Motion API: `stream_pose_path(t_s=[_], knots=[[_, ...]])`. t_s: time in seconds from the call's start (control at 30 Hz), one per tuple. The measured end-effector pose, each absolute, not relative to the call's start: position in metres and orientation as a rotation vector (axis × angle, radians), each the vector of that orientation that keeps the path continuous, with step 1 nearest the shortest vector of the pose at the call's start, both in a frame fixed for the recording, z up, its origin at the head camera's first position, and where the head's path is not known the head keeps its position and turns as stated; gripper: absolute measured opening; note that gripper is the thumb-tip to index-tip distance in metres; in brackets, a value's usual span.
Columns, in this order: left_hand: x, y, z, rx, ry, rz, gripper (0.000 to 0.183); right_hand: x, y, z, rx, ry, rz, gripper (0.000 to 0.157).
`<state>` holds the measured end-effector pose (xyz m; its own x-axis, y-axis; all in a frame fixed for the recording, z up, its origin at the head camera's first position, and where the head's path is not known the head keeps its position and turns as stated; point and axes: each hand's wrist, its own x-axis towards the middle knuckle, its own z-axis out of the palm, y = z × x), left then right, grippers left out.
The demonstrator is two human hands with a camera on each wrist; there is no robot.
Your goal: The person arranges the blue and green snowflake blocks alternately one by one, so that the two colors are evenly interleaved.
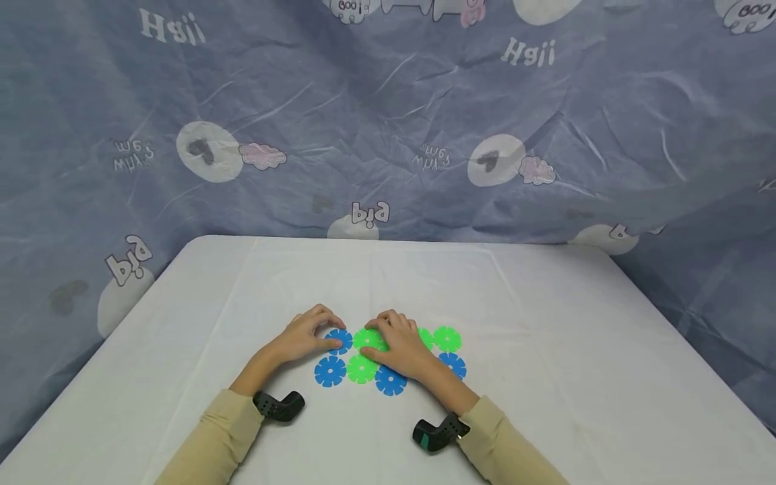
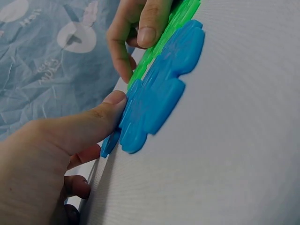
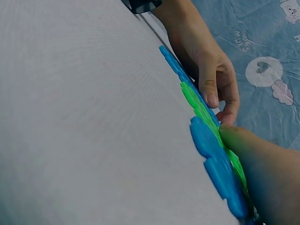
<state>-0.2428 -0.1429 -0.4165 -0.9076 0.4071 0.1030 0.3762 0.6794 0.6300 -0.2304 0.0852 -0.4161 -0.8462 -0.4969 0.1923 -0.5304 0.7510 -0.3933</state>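
Observation:
Flat snowflake-shaped plastic discs, blue and green, lie in two rows on a white table. My left hand (image 1: 303, 336) pinches the upper-left blue disc (image 1: 345, 341) between thumb and forefinger. To its right, my right hand (image 1: 405, 345) has its thumb and forefinger at opposite edges of a green disc (image 1: 365, 337). Nearer to me are a blue disc (image 1: 330, 372), a green disc (image 1: 362, 370) and another blue disc (image 1: 391, 382). In the right wrist view the right thumb (image 3: 234, 137) presses close along the green edge. My right palm hides part of the rows.
Beyond the right hand lie two green discs (image 1: 447, 339) and a blue disc (image 1: 455, 365), partly covered by the wrist. The white table (image 1: 545, 303) reaches back to a blue-grey printed cloth (image 1: 339, 121). Each wrist wears a black camera (image 1: 438, 433).

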Motion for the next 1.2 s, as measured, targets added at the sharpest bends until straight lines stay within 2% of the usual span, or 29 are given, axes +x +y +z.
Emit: stream_pose_path(t_s=[0.3,0.53,0.87,1.2], knots=[[-0.2426,-0.143,-0.4165,0.629,2.813,1.066,0.03,-0.2287,0.0846,-0.4145,0.834,-2.857,0.739,0.045],[-0.2417,-0.1413,-0.4158,0.527,2.812,1.139,0.025,-0.2277,0.0853,-0.414,0.829,-2.862,0.699,0.051],[-0.2414,-0.1415,-0.4171,0.466,2.815,1.105,0.049,-0.229,0.0842,-0.4166,0.818,-2.877,0.711,0.048],[-0.2429,-0.1408,-0.4188,0.464,2.831,1.154,0.05,-0.2294,0.0842,-0.4161,0.794,-2.838,0.774,0.049]])
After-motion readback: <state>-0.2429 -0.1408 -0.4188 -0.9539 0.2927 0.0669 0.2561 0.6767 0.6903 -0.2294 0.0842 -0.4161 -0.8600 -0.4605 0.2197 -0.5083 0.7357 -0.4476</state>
